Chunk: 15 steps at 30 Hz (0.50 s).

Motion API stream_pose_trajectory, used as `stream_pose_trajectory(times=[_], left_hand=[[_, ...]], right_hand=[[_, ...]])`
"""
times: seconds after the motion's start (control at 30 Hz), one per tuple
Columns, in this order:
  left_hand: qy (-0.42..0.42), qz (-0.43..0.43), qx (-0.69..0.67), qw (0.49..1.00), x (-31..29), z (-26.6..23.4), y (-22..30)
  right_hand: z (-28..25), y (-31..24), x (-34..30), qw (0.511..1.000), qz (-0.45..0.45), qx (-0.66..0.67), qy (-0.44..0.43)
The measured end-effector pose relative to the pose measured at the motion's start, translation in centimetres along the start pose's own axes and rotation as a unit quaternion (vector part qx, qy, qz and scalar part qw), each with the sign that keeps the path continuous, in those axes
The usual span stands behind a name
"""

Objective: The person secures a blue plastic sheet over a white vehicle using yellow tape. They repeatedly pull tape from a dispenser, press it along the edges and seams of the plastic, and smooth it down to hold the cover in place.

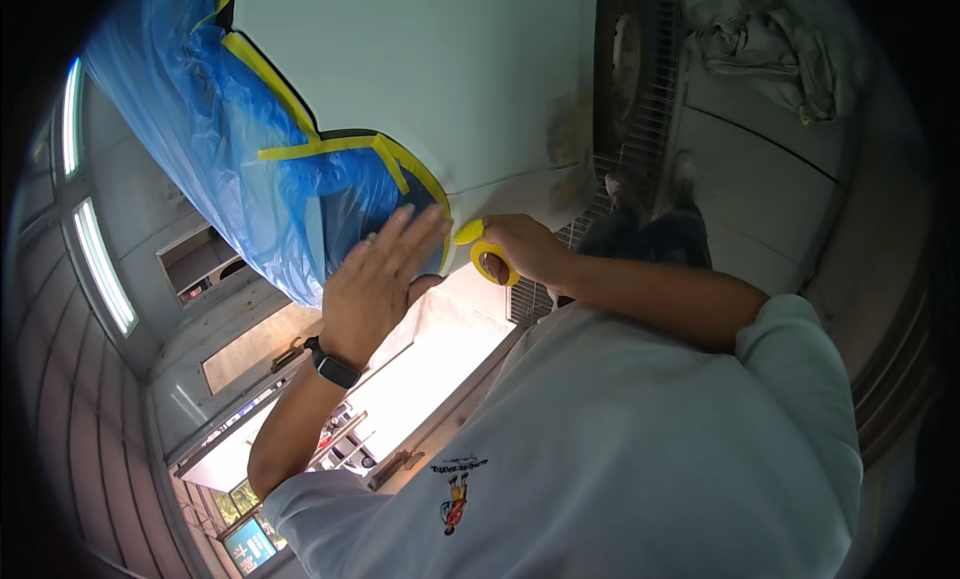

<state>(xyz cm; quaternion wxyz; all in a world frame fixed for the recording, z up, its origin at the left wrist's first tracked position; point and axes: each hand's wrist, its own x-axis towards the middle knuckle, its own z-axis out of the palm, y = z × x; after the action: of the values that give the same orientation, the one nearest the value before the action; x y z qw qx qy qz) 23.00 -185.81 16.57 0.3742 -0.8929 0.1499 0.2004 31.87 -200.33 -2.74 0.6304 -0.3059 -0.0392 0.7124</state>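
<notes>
My left hand (375,279), with a black watch (332,365) on its wrist, lies with fingers stretched out against the edge of the blue plastic sheet (250,169). Beside it, my right hand (522,245) grips a roll of yellow masking tape (492,267). A short piece of tape (468,232) shows at the right hand's fingertips; whether it joins the roll is hidden. Strips of yellow tape (270,82) run along the sheet's border, over a dark curved trim on the pale car body panel (420,69). Both hands are at the panel's lower corner.
A wheel (628,54) sits at the panel's right, above a metal floor grate (655,89). Crumpled grey cloth (770,44) lies on the floor at the upper right. Light tubes (103,264) line the left wall, and bright light enters through an opening behind my left arm.
</notes>
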Motion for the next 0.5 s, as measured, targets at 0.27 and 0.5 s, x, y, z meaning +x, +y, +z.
stream_pose_trajectory(times=[0.27,0.5], left_hand=[[0.073,-0.017,-0.058,0.995,-1.0,1.6,4.7],[0.261,-0.197,-0.675,0.661,-0.3,3.5,12.3]], right_hand=[[-1.8,0.9,-3.7,0.987,-0.060,-0.144,0.046],[-1.1,1.2,-7.8,0.739,-0.389,-0.548,0.051]])
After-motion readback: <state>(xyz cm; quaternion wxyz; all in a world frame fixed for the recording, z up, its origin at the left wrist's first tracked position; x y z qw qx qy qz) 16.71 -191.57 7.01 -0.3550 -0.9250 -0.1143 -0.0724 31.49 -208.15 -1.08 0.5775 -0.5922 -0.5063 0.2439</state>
